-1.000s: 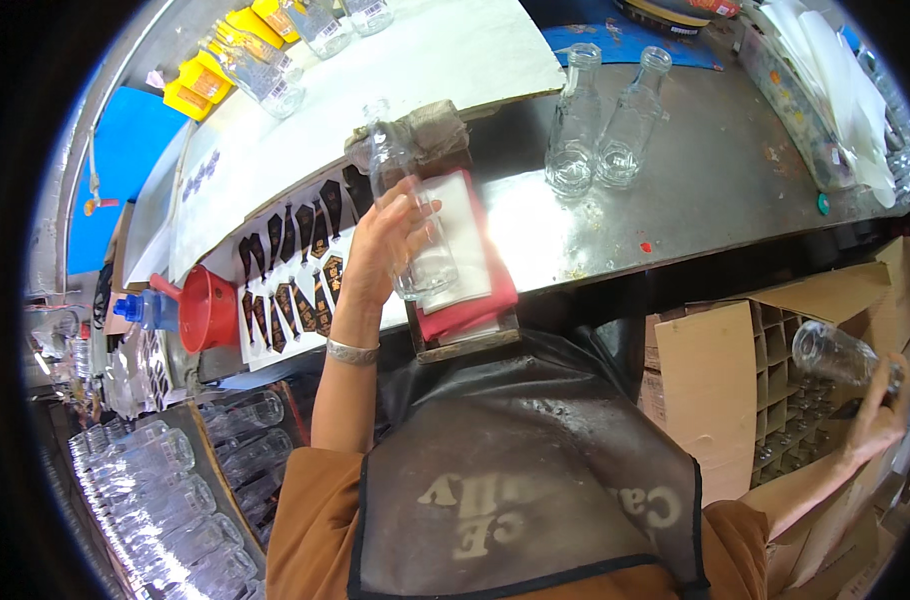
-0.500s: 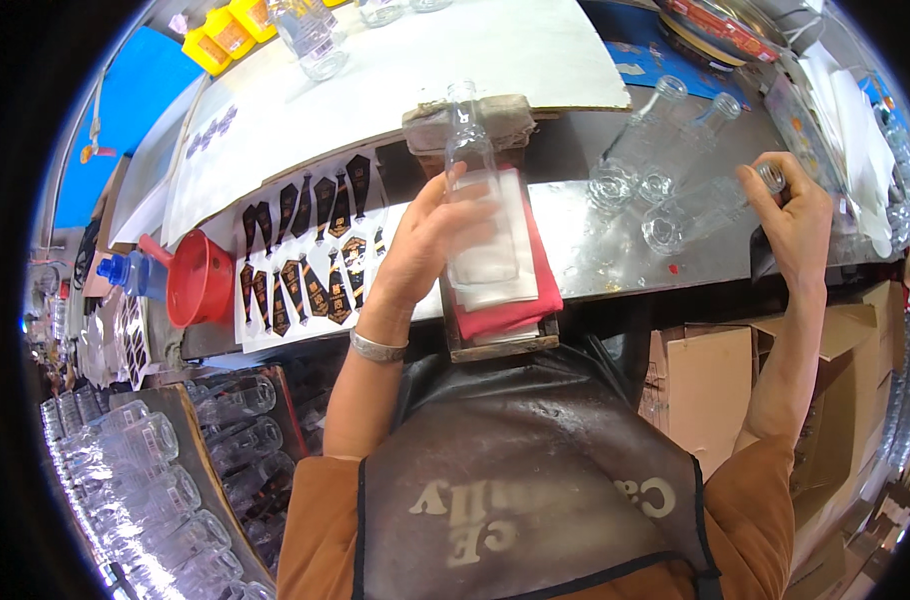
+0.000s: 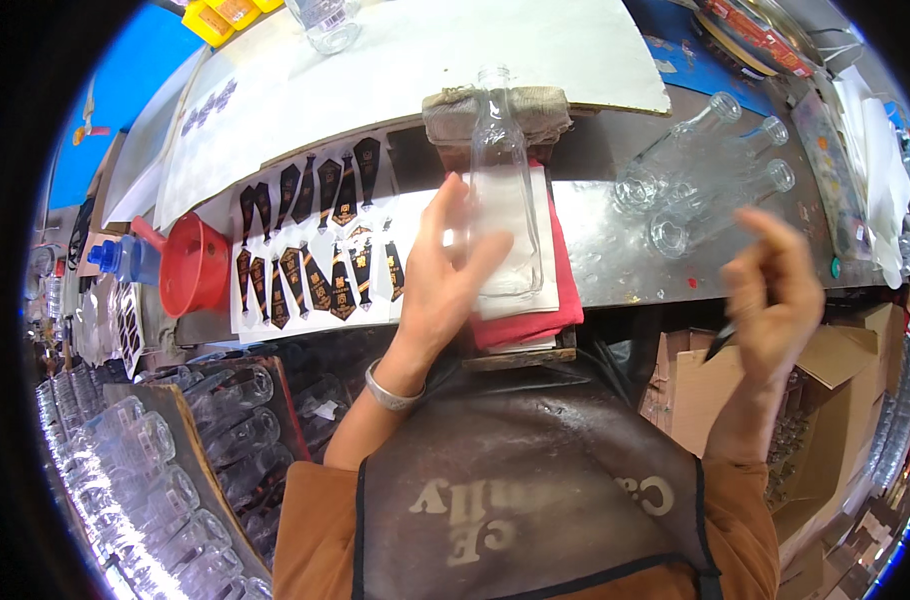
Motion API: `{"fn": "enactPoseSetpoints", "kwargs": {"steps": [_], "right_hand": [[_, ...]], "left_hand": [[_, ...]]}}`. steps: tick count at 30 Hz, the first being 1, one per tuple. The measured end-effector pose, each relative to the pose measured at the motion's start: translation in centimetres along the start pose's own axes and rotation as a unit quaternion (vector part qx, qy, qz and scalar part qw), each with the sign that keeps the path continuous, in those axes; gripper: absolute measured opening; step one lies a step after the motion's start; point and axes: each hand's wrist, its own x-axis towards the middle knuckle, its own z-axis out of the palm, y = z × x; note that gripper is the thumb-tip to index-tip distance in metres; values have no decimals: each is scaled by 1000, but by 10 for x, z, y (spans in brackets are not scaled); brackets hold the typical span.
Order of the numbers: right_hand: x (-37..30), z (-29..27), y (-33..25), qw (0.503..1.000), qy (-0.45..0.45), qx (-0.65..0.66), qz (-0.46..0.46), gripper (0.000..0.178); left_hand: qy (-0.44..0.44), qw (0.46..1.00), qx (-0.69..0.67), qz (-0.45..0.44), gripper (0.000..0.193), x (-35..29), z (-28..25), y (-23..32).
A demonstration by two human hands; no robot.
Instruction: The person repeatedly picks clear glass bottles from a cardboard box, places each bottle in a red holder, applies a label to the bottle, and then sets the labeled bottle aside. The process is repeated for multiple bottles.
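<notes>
Metal benchtop spreads right of the clear bottle, whose neck points away; nearer left hand, half-open, at its left; right hand half-curled, well right; holds unclear.

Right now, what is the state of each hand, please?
Left hand: open at the clear bottle; contact cannot be told.
Right hand: partly curled, blurred; whether it holds the dark object beside it cannot be told.

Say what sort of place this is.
Probably a small bottle-decorating workshop: many clear bottles lie at lower left, dark tie-shaped labels are laid out in two rows, and a dark work apron shows at bottom.
</notes>
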Motion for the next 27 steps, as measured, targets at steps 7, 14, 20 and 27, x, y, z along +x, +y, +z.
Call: {"fn": "enactPoseSetpoints", "kwargs": {"steps": [7, 14, 20, 27], "right_hand": [[-24, 123, 1, 970, -213, 112, 31, 66], [-27, 113, 14, 953, -230, 165, 104, 61], [-36, 107, 34, 950, -208, 180, 151, 41], [-36, 103, 27, 950, -204, 191, 140, 33]], "left_hand": [[-33, 997, -66, -31, 59, -9, -5, -1], [27, 992, 114, 50, 54, -26, -49, -14], [94, 810, 536, 218, 58, -82, -154, -54], [97, 794, 544, 253, 18, -98, -171, -70]]}}
